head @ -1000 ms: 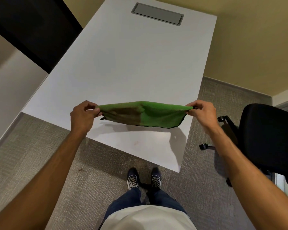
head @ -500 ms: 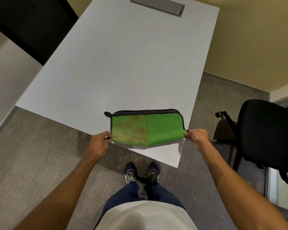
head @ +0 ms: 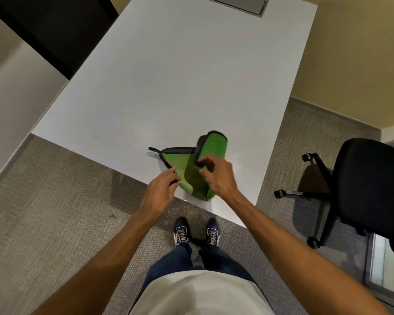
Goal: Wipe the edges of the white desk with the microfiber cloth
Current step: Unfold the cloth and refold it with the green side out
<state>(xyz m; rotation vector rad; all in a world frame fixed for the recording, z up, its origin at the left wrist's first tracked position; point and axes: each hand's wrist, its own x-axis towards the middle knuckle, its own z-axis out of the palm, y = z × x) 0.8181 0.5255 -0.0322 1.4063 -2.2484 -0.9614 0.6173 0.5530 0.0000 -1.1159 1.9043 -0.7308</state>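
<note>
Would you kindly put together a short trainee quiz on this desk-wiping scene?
1. True or false: the cloth lies flat and fully spread on the desk.
2. Which holds the cloth? A) left hand only B) right hand only C) both
3. Fill in: a black ___ stands right of the desk.
Key: 1 false, its right end is folded over; 2 C; 3 chair.

cloth (head: 180,162) on desk (head: 168,76) near front edge; chair (head: 369,189) on floor (head: 55,201) right of desk
</note>
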